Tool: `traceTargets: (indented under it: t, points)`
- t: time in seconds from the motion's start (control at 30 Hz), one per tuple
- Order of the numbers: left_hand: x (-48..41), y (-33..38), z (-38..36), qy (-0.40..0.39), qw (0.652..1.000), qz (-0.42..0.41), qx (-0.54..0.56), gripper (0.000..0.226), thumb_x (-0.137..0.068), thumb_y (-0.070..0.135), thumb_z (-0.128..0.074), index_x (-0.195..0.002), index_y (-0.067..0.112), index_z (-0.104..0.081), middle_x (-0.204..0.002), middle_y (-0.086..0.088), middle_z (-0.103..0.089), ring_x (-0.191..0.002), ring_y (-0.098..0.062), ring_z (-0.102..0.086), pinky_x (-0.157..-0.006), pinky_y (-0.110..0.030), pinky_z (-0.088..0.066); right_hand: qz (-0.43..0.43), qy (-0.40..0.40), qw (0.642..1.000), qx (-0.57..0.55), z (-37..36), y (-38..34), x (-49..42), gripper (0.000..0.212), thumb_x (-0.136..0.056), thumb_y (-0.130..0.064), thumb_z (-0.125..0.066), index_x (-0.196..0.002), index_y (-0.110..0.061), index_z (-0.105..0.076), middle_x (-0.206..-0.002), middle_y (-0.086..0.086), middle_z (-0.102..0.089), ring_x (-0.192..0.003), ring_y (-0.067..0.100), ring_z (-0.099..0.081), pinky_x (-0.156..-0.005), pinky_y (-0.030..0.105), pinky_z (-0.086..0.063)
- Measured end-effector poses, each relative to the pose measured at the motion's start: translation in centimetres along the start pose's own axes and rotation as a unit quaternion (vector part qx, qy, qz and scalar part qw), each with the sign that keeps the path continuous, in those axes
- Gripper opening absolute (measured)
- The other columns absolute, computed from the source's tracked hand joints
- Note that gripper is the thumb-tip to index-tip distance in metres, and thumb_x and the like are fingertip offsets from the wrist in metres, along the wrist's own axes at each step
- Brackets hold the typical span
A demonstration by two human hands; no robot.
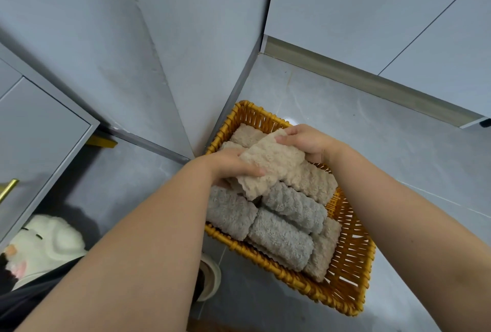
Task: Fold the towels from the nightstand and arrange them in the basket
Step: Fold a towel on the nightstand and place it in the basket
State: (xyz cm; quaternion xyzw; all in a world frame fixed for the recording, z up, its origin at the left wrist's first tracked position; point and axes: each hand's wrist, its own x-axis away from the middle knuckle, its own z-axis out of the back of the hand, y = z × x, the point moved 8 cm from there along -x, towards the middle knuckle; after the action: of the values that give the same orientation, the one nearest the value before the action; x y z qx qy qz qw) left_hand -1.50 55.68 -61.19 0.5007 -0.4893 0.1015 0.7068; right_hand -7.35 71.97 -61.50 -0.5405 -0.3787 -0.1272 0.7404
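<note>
You look nearly done: your left hand and right hand grip a beige towel between them, just above the basket packed with folded towels beneath.

A woven yellow basket on the floor holds three grey towels by its near left corner and beige towels along its right and far sides; one folded beige towel is held above them
</note>
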Motion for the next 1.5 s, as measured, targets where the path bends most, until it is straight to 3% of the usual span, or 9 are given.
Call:
traceTargets:
  t: [0.1,0.3,0.53,0.7,0.87,1.07,1.27,1.4,1.5]
  points:
    - [0.0,-0.1,1.7,0.074,0.986,-0.024,0.149,0.037,-0.076,0.009,-0.077,-0.110,0.014,-0.062,-0.108,-0.008,-0.068,-0.099,-0.025,-0.066,-0.087,-0.043,-0.054,0.022,0.033,0.988,-0.152,-0.4,0.1,0.5,0.024,-0.094,-0.028,-0.056,-0.103,-0.007,-0.063,-0.106,0.010,-0.068,-0.093,0.019,-0.067,-0.084,0.034,-0.056]
    - [-0.2,-0.6,3.0,0.139,0.949,-0.039,0.282,0.041,-0.078,0.011,-0.076,-0.116,0.007,-0.061,-0.110,-0.011,-0.069,-0.099,-0.028,-0.066,-0.085,-0.047,-0.055,0.020,-0.138,0.895,-0.424,-5.2,0.4,0.2,0.105,-0.053,-0.051,-0.087,-0.139,-0.009,-0.044,-0.140,0.015,-0.050,-0.130,0.031,-0.047,-0.105,0.046,-0.038]
    - [-0.1,-1.0,3.3,0.157,0.958,-0.026,0.237,0.030,-0.075,0.017,-0.080,-0.100,0.011,-0.064,-0.104,-0.009,-0.068,-0.096,-0.028,-0.065,-0.079,-0.044,-0.057,0.011,-0.007,0.843,-0.538,-5.6,0.1,-0.8,0.044,-0.088,-0.004,-0.054,-0.132,-0.005,-0.051,-0.123,0.016,-0.062,-0.107,0.030,-0.064,-0.089,0.044,-0.054]
    - [0.5,0.4,4.2,0.265,0.953,-0.088,-0.113,0.021,-0.090,0.028,-0.059,-0.108,0.017,-0.060,-0.104,-0.002,-0.062,-0.099,-0.024,-0.060,-0.084,-0.034,-0.051,0.123,0.282,0.949,-0.068,1.6,-5.2,0.4,0.017,-0.090,-0.002,-0.053,-0.101,-0.008,-0.063,-0.097,0.008,-0.067,-0.091,0.024,-0.065,-0.077,0.035,-0.054]
    - [-0.5,-0.5,1.0,0.175,0.850,-0.113,-0.484,0.052,-0.087,0.007,-0.051,-0.138,0.018,-0.042,-0.139,-0.012,-0.042,-0.126,-0.028,-0.041,-0.097,-0.040,-0.045,0.136,0.147,0.909,0.367,-2.7,-8.5,-1.9,0.025,-0.082,0.006,-0.040,-0.095,-0.005,-0.059,-0.091,0.007,-0.058,-0.087,0.022,-0.052,-0.069,0.026,-0.037]
    - [-0.6,-2.3,-0.6,0.137,0.747,-0.107,-0.641,0.069,-0.091,0.011,-0.048,-0.151,0.026,-0.017,-0.159,-0.012,0.005,-0.145,-0.031,-0.003,-0.115,-0.042,-0.019,0.147,0.123,0.865,0.464,-5.0,-5.9,-5.6,0.026,-0.086,0.003,-0.042,-0.103,-0.003,-0.061,-0.101,0.012,-0.063,-0.096,0.029,-0.057,-0.070,0.030,-0.040]
    - [-0.7,-2.9,-0.8,0.114,0.740,-0.079,-0.658,0.067,-0.095,0.014,-0.043,-0.152,0.025,-0.009,-0.159,-0.012,0.012,-0.146,-0.030,0.005,-0.119,-0.042,-0.010,0.474,0.261,0.613,0.576,-7.5,-8.7,-2.2,0.026,-0.078,0.005,-0.045,-0.093,0.001,-0.065,-0.096,0.017,-0.065,-0.077,0.030,-0.056,-0.060,0.036,-0.047]
    - [-0.7,-3.0,-0.8,0.098,0.753,-0.065,-0.647,0.075,-0.094,0.010,-0.044,-0.152,0.030,-0.001,-0.158,-0.011,0.016,-0.146,-0.029,0.007,-0.119,-0.042,-0.011,0.520,0.202,0.582,0.592,-8.9,-7.4,-1.3,0.028,-0.086,0.005,-0.039,-0.092,0.001,-0.066,-0.095,0.019,-0.063,-0.078,0.031,-0.056,-0.067,0.040,-0.049]
    - [-1.0,-3.1,-1.1,0.093,0.730,-0.057,-0.674,0.076,-0.096,0.014,-0.043,-0.150,0.037,0.005,-0.158,-0.013,0.016,-0.146,-0.030,0.006,-0.119,-0.042,-0.011,0.416,0.113,0.622,0.654,-9.1,-3.4,-3.5,0.039,-0.082,0.001,-0.058,-0.121,0.006,-0.059,-0.131,0.027,-0.053,-0.118,0.042,-0.053,-0.102,0.048,-0.044]
